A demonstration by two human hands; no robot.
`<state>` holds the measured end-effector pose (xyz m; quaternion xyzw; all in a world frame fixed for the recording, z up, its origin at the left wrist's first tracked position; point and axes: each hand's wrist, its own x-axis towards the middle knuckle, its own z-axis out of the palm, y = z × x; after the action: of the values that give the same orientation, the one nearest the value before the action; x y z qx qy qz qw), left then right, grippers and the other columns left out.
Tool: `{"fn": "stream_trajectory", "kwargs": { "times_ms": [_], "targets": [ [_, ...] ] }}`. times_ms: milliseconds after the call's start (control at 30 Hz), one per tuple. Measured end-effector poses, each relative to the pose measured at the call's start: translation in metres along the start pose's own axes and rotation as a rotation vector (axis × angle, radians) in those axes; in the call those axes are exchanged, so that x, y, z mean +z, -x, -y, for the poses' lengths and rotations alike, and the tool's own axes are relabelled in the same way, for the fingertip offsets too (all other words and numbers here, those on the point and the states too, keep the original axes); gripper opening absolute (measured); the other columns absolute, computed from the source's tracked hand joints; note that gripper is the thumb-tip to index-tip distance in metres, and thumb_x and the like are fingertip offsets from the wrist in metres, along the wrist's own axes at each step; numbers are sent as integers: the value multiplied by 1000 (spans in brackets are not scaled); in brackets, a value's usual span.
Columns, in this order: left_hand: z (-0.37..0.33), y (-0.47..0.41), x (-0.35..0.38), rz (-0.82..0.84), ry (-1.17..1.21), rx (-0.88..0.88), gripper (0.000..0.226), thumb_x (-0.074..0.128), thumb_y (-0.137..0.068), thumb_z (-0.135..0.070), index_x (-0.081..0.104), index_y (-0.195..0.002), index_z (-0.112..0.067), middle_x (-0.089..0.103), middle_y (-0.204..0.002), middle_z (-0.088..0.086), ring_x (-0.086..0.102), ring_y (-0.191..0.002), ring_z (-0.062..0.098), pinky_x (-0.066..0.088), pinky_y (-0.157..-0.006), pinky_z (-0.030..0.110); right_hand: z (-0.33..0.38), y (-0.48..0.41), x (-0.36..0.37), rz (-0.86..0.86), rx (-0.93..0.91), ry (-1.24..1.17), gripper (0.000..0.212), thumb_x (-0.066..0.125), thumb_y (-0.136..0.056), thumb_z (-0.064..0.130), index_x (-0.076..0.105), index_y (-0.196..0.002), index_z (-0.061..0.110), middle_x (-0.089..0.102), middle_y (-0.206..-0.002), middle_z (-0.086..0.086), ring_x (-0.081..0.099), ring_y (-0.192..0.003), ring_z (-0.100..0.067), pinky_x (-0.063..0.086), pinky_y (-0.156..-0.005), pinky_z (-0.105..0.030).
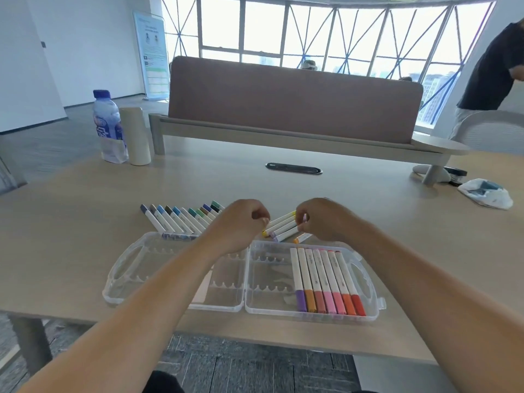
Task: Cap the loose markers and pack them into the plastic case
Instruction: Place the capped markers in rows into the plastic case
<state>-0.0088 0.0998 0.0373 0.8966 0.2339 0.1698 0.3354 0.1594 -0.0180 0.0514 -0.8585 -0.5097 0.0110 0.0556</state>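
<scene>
A clear plastic case (pixel 312 317) lies open near the table's front edge. Its right half holds several capped markers (pixel 326 279) with purple, orange, pink and red caps; the left half (pixel 158 268) holds none. Behind the case lie a few loose white markers (pixel 282 226) with yellow and purple ends, and an orange one (pixel 302 238). My left hand (pixel 241 222) pinches at their left end and my right hand (pixel 320 219) grips their right end, a lilac piece showing at its fingers. Several blue and green capped markers (pixel 181 219) lie in a row at left.
A water bottle (pixel 106 126) and a beige cylinder (pixel 136 136) stand at the back left. A brown desk divider (pixel 292 100) runs along the back, a cable slot (pixel 293 168) before it. A plastic bag (pixel 486 192) lies at right; a person (pixel 493 66) stands beyond.
</scene>
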Motion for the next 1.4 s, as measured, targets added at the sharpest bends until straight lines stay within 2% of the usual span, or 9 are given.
{"fn": "stream_trajectory", "kwargs": {
  "times_ms": [200, 400, 533, 700, 833, 1033, 1133, 1267, 1400],
  "targets": [
    [7, -15, 3, -29, 23, -21, 14, 53, -97, -20, 67, -98, -24, 67, -95, -6, 60, -80, 11, 45, -76, 26, -2, -26, 14, 22, -79, 196, 17, 67, -90, 25, 69, -105, 34, 65, -114, 3, 60, -103, -20, 50, -86, -33],
    [11, -18, 7, -28, 10, -20, 16, 53, -97, -24, 69, -98, -23, 67, -91, -10, 63, -85, 11, 53, -81, 30, 0, -34, 16, 97, -153, 314, 27, 70, -89, 21, 68, -113, 33, 65, -111, 3, 60, -102, -22, 46, -80, -29],
    [12, -16, 8, -20, -23, -28, 16, 52, -97, -27, 68, -97, -25, 67, -91, -9, 62, -85, 11, 50, -78, 29, -1, -31, 17, 47, -209, 338, 24, 67, -90, 20, 68, -112, 32, 67, -109, 3, 60, -98, -21, 40, -74, -27],
    [10, -10, 9, -11, -38, -49, 16, 52, -97, -29, 67, -101, -23, 68, -95, -5, 62, -88, 13, 51, -78, 31, -6, -22, 11, -63, -214, 307, 12, 61, -94, 21, 63, -102, 30, 63, -103, 7, 60, -92, -17, 49, -79, -31],
    [7, -3, 10, -23, 1, -63, 12, 56, -94, -27, 66, -99, -24, 68, -98, -6, 63, -92, 14, 51, -83, 34, -2, -10, -5, -126, -99, 148, 5, 59, -95, 26, 62, -94, 22, 62, -94, 4, 57, -81, -17, 41, -68, -30],
    [-7, 23, 14, 51, -2, -19, 11, 61, -92, -29, 64, -102, -26, 67, -96, -9, 64, -86, 13, 50, -72, 27, 23, 33, -12, 172, 115, -333, 26, 66, -83, 21, 65, -70, -2, 54, -57, -7, 47, -48, -15, 35, -52, -26],
    [-10, 36, 19, 140, -52, 7, 32, 66, -89, -32, 61, -120, -26, 65, -114, -9, 62, -98, 10, 53, -89, 31, 31, 53, -6, 227, 162, -451, 23, 62, -82, 18, 60, -62, 6, 56, -52, -9, 47, -46, -21, 33, -50, -25],
    [-14, 50, 24, 281, -117, 23, 58, 65, -91, -35, 43, -144, -29, 51, -138, -9, 63, -108, 15, 53, -95, 32, 37, 65, 4, 232, 191, -513, 30, 62, -84, 16, 53, -55, 12, 51, -47, -3, 44, -43, -19, 31, -46, -23],
    [-13, 55, 24, 292, -179, 64, 65, 58, -95, -30, 29, -153, -28, 32, -158, -7, 41, -138, 14, 33, -110, 27, 36, 66, 7, 248, 182, -460, 36, 65, -92, 30, 60, -63, 8, 56, -54, -4, 49, -44, -15, 39, -48, -24]
  ]
}}
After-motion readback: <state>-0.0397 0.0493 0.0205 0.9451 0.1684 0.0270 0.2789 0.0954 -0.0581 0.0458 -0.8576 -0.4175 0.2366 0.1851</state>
